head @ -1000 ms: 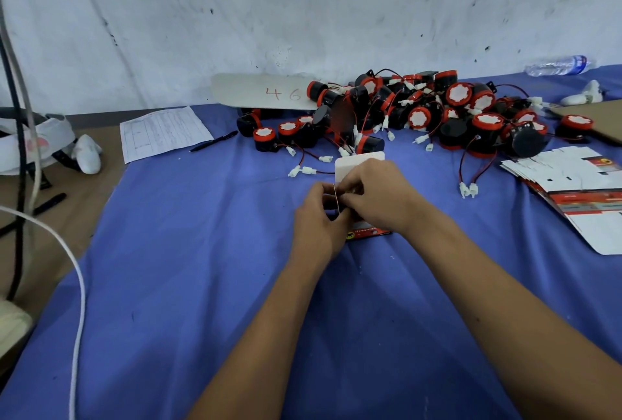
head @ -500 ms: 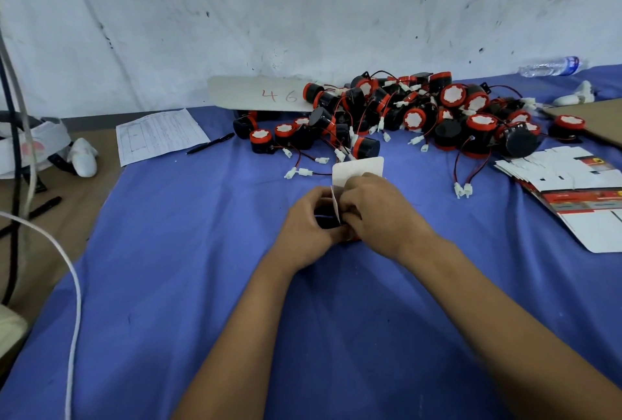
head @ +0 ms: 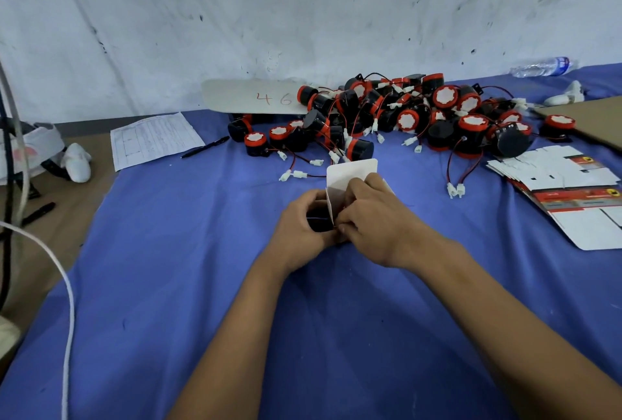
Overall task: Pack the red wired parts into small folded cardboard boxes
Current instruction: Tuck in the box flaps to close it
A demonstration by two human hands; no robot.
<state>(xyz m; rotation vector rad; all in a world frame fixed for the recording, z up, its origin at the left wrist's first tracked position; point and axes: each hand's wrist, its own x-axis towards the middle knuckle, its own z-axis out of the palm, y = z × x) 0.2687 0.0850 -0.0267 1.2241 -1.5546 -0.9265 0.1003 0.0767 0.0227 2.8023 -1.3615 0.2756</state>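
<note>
A small white cardboard box [head: 350, 173] sits on the blue cloth at the centre, its flap standing up. My left hand [head: 299, 229] curls round a black wired part [head: 318, 222] at the box's open left end. My right hand [head: 373, 217] grips the box from the right, fingers curled over its edge. A thin red wire shows between the two hands. Behind them lies a heap of red and black wired parts [head: 404, 116] with white plugs.
A stack of flat unfolded boxes [head: 565, 184] lies at the right. A printed sheet [head: 154, 138] and a pen [head: 205, 147] lie at the left, a white board marked 46 [head: 255, 96] by the wall, a water bottle [head: 542, 66] far right, cables [head: 40, 244] at the left edge.
Both hands and the box have shifted slightly toward me. The black part has come into view at the box's open end under my left hand.
</note>
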